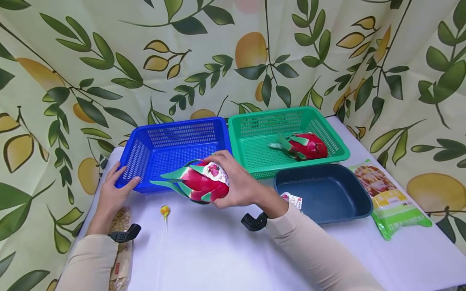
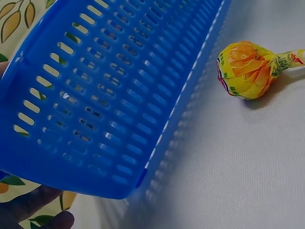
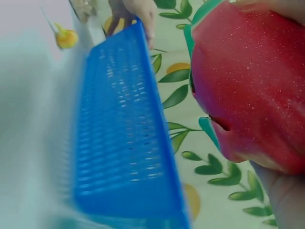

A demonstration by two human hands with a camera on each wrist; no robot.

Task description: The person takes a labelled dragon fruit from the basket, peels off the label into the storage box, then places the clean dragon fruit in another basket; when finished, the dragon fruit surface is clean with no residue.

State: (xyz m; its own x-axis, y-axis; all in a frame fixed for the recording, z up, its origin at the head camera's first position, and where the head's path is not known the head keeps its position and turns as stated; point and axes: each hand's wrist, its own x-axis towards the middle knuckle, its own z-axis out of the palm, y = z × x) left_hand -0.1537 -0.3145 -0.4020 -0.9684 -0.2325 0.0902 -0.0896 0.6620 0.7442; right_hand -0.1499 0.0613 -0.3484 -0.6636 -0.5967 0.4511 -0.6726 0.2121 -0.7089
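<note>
My right hand [image 1: 240, 184] grips a red dragon fruit [image 1: 196, 182] with green scales and a white label, fingers over its top and thumb below. It is held above the front right part of the blue basket [image 1: 145, 186], leafy end pointing left. In the right wrist view the red skin [image 3: 248, 81] fills the upper right. At the basket's front left corner my left hand [image 1: 114, 192] rests with fingers spread along the rim. A yellow-orange wrapped lollipop [image 1: 165, 211] lies on the white table in front of the basket.
A green basket [image 1: 251, 174] with another dragon fruit [image 1: 309, 146] stands to the right. Before it are a dark blue tub [image 1: 324, 194], a printed card [image 1: 295, 201] and a green-and-yellow food bag [image 1: 391, 194]. A clear packet [image 1: 121, 258] lies beneath the left forearm.
</note>
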